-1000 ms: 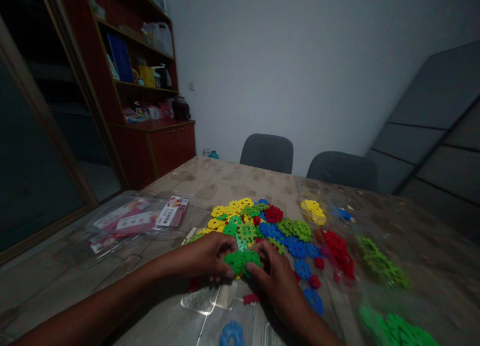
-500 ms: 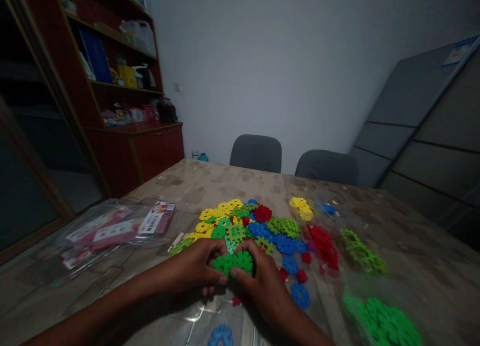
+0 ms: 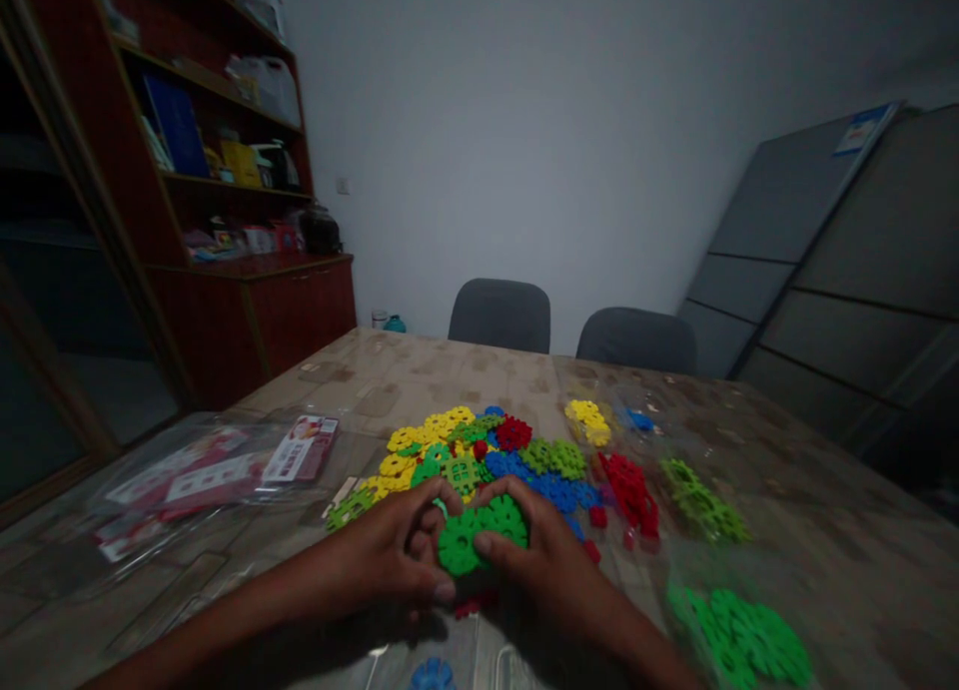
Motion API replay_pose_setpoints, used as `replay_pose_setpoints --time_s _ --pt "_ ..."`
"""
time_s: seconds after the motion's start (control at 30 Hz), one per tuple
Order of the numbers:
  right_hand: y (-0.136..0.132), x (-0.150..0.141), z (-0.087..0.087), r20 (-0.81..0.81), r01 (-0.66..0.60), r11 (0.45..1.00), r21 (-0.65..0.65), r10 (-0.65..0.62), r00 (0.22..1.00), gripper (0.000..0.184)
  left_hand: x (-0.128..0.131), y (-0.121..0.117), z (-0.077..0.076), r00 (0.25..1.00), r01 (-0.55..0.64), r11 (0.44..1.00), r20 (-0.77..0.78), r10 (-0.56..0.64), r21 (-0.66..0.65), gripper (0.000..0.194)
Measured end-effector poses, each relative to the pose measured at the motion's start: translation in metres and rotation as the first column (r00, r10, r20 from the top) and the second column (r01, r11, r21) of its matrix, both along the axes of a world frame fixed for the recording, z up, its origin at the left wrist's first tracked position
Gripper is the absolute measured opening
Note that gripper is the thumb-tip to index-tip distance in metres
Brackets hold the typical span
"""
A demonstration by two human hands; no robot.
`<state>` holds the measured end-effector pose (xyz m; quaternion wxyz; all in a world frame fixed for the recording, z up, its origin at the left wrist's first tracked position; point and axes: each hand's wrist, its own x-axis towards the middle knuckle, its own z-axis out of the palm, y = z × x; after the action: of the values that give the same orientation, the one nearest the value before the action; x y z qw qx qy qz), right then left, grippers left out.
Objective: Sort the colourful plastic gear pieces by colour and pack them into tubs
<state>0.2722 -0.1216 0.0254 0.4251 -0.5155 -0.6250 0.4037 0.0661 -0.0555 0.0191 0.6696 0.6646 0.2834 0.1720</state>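
Observation:
Green plastic flower-shaped discs (image 3: 479, 538) with notched rims are held together over the near part of the table. My right hand (image 3: 540, 542) grips them, its thumb pressed on the front face and its fingers curled over the top right. At their left edge is my left hand (image 3: 405, 550), closed, with bent fingers and the thumb by the lower rim; its exact contact is partly hidden. Just beyond my hands lies a pile of similar pieces: yellow discs (image 3: 405, 437), blue discs (image 3: 554, 490), a red disc (image 3: 513, 432) and lime-green square pieces (image 3: 459, 473).
Clear bags on the right hold green discs (image 3: 749, 635), lime pieces (image 3: 704, 500), red pieces (image 3: 631, 495) and yellow discs (image 3: 588, 420). Plastic packaging with printed cards (image 3: 300, 448) lies left. A blue disc (image 3: 433, 674) is near the front edge. Two grey chairs (image 3: 499, 316) stand beyond the table.
The green discs have turned and shifted slightly right in my hands. My left thumb has slid down off their front. The whole view has swung a little to the right.

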Motion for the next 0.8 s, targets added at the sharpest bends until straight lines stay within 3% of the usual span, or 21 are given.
replay_pose_setpoints --time_s 0.13,0.27,0.33,0.43,0.53,0.67,0.8 --pt "0.002 0.038 0.03 0.048 0.007 1.0 -0.022 -0.006 0.999 0.027 -0.006 0.009 0.001 1.0 0.014 0.981 -0.003 -0.014 0.194 0.04" --pt "-0.015 0.092 0.052 0.256 0.145 0.989 0.017 -0.144 0.956 0.029 -0.011 0.015 -0.001 0.997 0.046 0.936 -0.079 -0.02 0.349 0.029" --pt "-0.032 0.127 0.05 0.348 0.238 0.969 0.058 -0.243 0.905 0.031 -0.012 0.016 -0.001 0.993 0.074 0.925 -0.111 -0.034 0.373 0.028" --pt "-0.063 0.18 0.034 0.502 0.399 0.901 0.168 -0.427 0.752 0.033 -0.011 0.016 0.002 0.987 0.11 0.904 -0.154 -0.049 0.413 0.023" --pt "-0.088 0.219 0.014 0.573 0.472 0.864 0.175 -0.479 0.665 0.034 -0.012 0.015 0.007 0.98 0.136 0.863 -0.194 -0.045 0.487 0.018" --pt "-0.106 0.237 0.009 0.645 0.484 0.859 0.167 -0.466 0.605 0.034 -0.015 0.018 0.012 0.968 0.158 0.811 -0.251 -0.015 0.564 0.019" --pt "-0.1 0.225 0.026 0.672 0.515 0.787 0.339 -0.585 0.453 0.038 -0.022 0.029 0.014 0.961 0.152 0.752 -0.275 0.04 0.641 0.021"
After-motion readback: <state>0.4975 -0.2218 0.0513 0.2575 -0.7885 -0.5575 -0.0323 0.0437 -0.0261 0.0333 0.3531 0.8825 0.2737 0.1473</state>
